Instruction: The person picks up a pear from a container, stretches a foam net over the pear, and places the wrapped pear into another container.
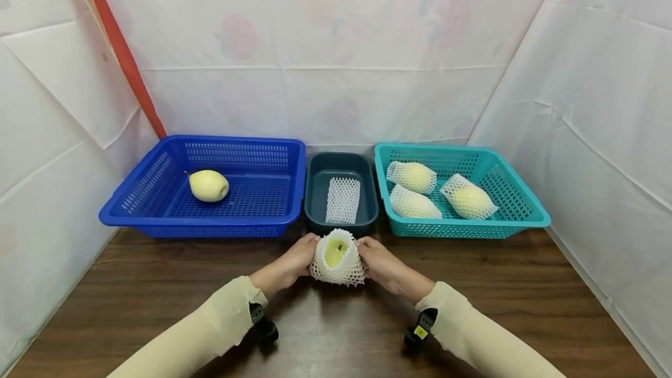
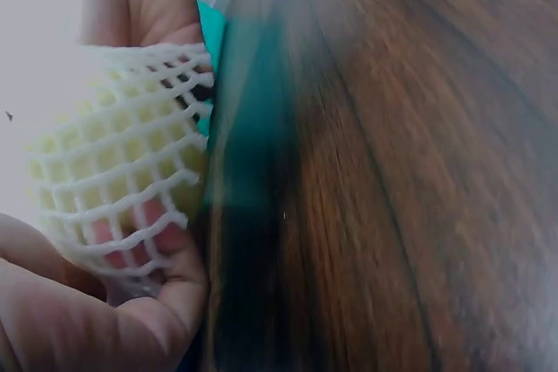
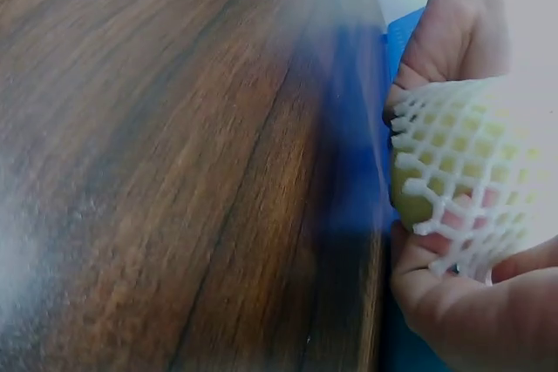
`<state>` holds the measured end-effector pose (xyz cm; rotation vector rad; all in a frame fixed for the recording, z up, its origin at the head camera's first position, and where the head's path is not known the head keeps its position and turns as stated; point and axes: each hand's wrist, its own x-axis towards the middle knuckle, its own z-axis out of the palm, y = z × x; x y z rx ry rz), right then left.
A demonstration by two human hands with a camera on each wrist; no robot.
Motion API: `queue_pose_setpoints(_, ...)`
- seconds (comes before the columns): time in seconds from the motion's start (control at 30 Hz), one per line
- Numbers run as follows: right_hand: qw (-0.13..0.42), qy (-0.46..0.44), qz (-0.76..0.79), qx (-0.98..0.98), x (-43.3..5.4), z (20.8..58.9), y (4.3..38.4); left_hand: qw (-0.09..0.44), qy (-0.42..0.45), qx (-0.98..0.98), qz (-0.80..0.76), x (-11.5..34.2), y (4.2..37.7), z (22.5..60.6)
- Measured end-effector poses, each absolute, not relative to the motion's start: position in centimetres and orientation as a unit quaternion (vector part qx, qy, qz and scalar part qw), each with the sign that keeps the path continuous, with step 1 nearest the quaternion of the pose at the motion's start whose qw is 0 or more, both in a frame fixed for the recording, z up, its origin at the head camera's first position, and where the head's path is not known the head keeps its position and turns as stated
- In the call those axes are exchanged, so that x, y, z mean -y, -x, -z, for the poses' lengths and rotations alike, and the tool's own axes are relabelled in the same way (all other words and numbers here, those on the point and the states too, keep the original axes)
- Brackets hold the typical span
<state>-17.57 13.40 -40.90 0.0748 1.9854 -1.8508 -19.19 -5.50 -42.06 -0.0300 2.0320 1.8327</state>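
Note:
Over the front of the table, a pale yellow-green pear [image 1: 333, 253] sits inside a white foam net sleeve [image 1: 340, 275], its stem end showing through the opening. My left hand [image 1: 296, 256] grips the sleeve's left side, and my right hand [image 1: 379, 261] grips its right side. In the left wrist view, the left hand's fingers [image 2: 179, 272] are curled at the net's edge, and some show through the mesh. The right wrist view has the right hand [image 3: 475, 311] pinching the net, with part of the pear bare at the sleeve's edge.
A blue basket [image 1: 210, 230] at the left holds one bare pear [image 1: 209, 185]. Behind the hands, a dark tray [image 1: 315, 191] holds a flat foam net [image 1: 343, 200]. The teal basket [image 1: 467, 228] at the right contains three net-covered pears [image 1: 415, 177]. White cloth [image 1: 325, 45] hangs around the table.

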Motion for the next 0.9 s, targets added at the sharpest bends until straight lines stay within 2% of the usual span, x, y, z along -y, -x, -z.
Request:
queue_pose_setpoints(0.4,0.142,-0.047,0.728,-0.669,-12.8,41.4,17.8,0.175,0.045,-0.642,-0.745,4.1,18.7,42.5)
queue_pose_setpoints(0.63,0.119,-0.062,0.761,-0.635,-12.4,41.6,18.1,0.199,0.038,-0.547,-0.812,3.3,18.7,42.8)
queue_pose_setpoints(0.73,0.126,-0.064,0.765,-0.629,-12.4,41.6,18.1,0.213,0.035,-0.521,-0.826,3.2,18.6,42.8)
queue_pose_setpoints(0.9,0.171,-0.053,0.734,-0.655,-13.3,41.2,18.2,0.237,0.03,-0.497,-0.834,3.6,18.5,42.7)
